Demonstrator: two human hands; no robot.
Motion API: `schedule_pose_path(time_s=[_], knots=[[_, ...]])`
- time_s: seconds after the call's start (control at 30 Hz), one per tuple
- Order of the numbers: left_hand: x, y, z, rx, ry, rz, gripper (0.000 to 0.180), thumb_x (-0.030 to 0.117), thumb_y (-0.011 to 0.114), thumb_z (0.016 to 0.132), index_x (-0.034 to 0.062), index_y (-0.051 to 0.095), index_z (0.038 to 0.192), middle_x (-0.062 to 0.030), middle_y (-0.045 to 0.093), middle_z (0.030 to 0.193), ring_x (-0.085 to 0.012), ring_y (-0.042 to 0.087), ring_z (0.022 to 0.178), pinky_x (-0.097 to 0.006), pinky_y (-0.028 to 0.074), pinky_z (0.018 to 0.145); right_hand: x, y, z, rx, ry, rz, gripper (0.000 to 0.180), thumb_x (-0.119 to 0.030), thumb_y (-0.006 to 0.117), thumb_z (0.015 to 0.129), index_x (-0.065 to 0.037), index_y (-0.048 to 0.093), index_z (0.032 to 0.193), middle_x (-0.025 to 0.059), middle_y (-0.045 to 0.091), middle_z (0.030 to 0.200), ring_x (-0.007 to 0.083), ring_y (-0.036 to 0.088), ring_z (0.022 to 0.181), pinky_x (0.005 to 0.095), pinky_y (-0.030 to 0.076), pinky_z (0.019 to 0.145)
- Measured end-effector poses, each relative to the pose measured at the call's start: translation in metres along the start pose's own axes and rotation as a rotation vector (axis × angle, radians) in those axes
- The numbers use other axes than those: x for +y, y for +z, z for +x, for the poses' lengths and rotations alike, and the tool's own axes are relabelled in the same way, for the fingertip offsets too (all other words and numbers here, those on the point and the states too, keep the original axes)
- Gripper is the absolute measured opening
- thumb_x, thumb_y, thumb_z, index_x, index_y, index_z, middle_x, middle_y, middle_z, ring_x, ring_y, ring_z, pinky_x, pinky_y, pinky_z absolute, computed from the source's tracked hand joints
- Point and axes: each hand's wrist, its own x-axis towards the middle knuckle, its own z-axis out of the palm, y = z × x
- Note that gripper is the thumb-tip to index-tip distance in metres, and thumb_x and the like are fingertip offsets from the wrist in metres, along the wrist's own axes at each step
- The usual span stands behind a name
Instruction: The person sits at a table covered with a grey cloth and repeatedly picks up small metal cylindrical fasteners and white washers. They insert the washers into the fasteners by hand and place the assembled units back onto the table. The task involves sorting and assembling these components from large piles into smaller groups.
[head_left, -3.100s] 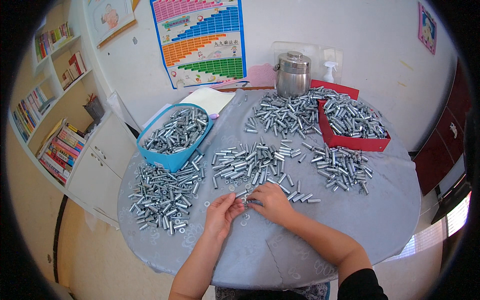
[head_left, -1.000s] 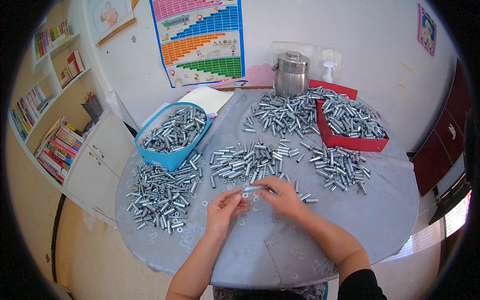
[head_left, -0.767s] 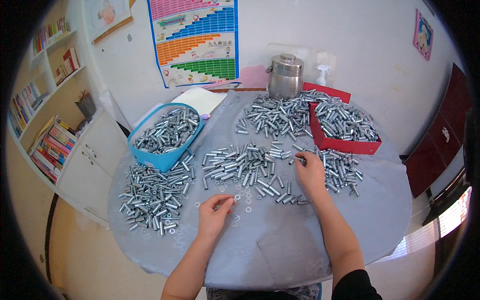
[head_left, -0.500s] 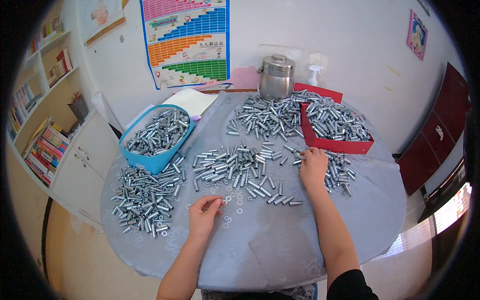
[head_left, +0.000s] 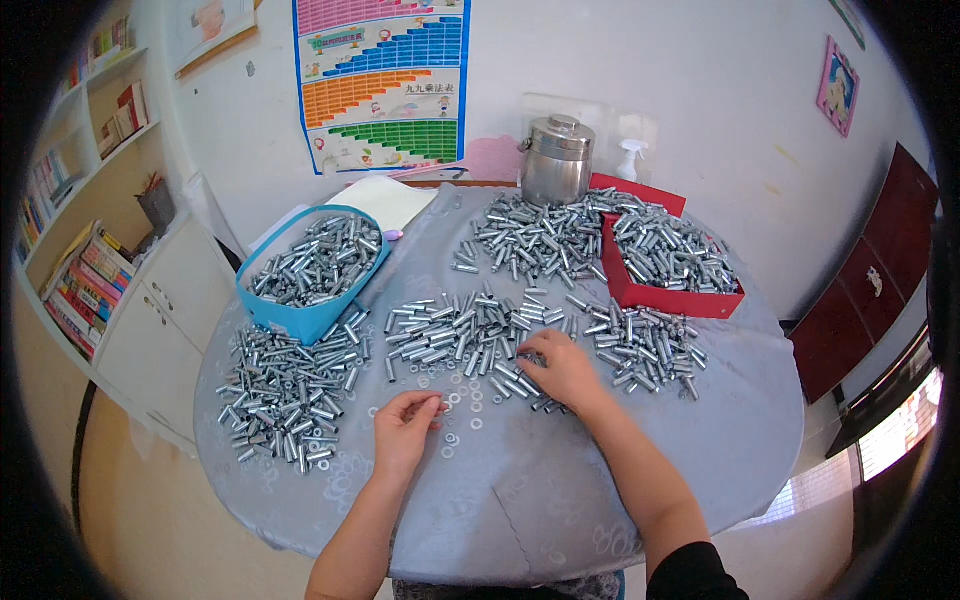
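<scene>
My left hand [head_left: 405,430] is closed in a pinch beside a scatter of small flat washers [head_left: 476,407]; whatever sits between the fingertips is too small to make out. My right hand [head_left: 558,368] is at the right side of the middle pile of short metal tubes [head_left: 440,330], fingers bent down among them. What those fingers grip, if anything, is hidden. Right of that hand lies a pile of bolt-like metal pieces [head_left: 650,345]. Several loose tubes lie partly under the right hand.
A blue basket [head_left: 310,322] full of metal pieces stands at the left, with a heap of them [head_left: 285,400] before it. At the back are a red box [head_left: 680,302] of similar parts, another heap [head_left: 540,235], a steel pot [head_left: 557,165] and a spray bottle [head_left: 630,158].
My right hand has moved left and slightly nearer, from the right-hand pile to the middle tubes. My left hand stays pinched in nearly the same place. The view has shifted slightly.
</scene>
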Motion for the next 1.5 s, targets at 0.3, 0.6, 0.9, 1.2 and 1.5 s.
schedule_pose_path(time_s=[0.3, 0.6, 0.9, 1.2, 1.5], knots=[[-0.002, 0.001, 0.000, -0.008, -0.001, -0.020, 0.011, 0.006, 0.056, 0.083, 0.0010, 0.061, 0.091, -0.0069, 0.064, 0.082, -0.0116, 0.060, 0.076, -0.022, 0.048, 0.060, -0.012, 0.009, 0.002, 0.029, 0.081, -0.058, 0.021, -0.025, 0.068, 0.067, -0.006, 0.063, 0.076, 0.0116, 0.057, 0.081, 0.0286, 0.056, 0.077, 0.0369, 0.045, 0.069], [-0.005, 0.003, 0.000, -0.028, -0.017, -0.029, 0.012, 0.009, 0.056, 0.083, 0.0015, 0.061, 0.091, -0.0083, 0.064, 0.083, -0.0118, 0.059, 0.071, -0.024, 0.049, 0.061, -0.008, 0.012, 0.006, 0.043, 0.313, -0.154, 0.022, -0.028, 0.065, 0.066, -0.006, 0.063, 0.065, 0.0112, 0.061, 0.075, 0.0268, 0.059, 0.071, 0.0366, 0.045, 0.065], [-0.008, 0.002, 0.002, -0.029, -0.018, -0.041, 0.012, 0.009, 0.056, 0.083, 0.0017, 0.061, 0.091, -0.0078, 0.064, 0.081, -0.0111, 0.058, 0.070, -0.023, 0.049, 0.059, -0.009, 0.002, 0.002, 0.074, 0.249, -0.004, 0.014, -0.019, 0.061, 0.067, -0.008, 0.065, 0.076, 0.0104, 0.062, 0.073, 0.0264, 0.060, 0.069, 0.0364, 0.046, 0.065], [-0.006, 0.003, 0.000, -0.034, -0.040, -0.060, 0.012, 0.008, 0.056, 0.083, 0.0019, 0.061, 0.092, -0.0073, 0.064, 0.082, -0.0104, 0.058, 0.070, -0.023, 0.049, 0.059, -0.048, 0.011, -0.010, -0.058, -0.095, -0.081, 0.012, -0.019, 0.063, 0.069, -0.009, 0.064, 0.075, 0.0076, 0.060, 0.074, 0.0255, 0.056, 0.078, 0.0381, 0.041, 0.070], [-0.011, 0.005, 0.000, -0.085, -0.021, -0.032, 0.016, 0.007, 0.060, 0.080, 0.0008, 0.061, 0.095, -0.0067, 0.064, 0.083, -0.0104, 0.058, 0.071, -0.022, 0.049, 0.060, -0.058, 0.022, -0.012, 0.052, -0.183, 0.068, 0.020, -0.015, 0.070, 0.067, -0.008, 0.064, 0.084, 0.0057, 0.062, 0.073, 0.0182, 0.057, 0.068, 0.0312, 0.042, 0.065]])
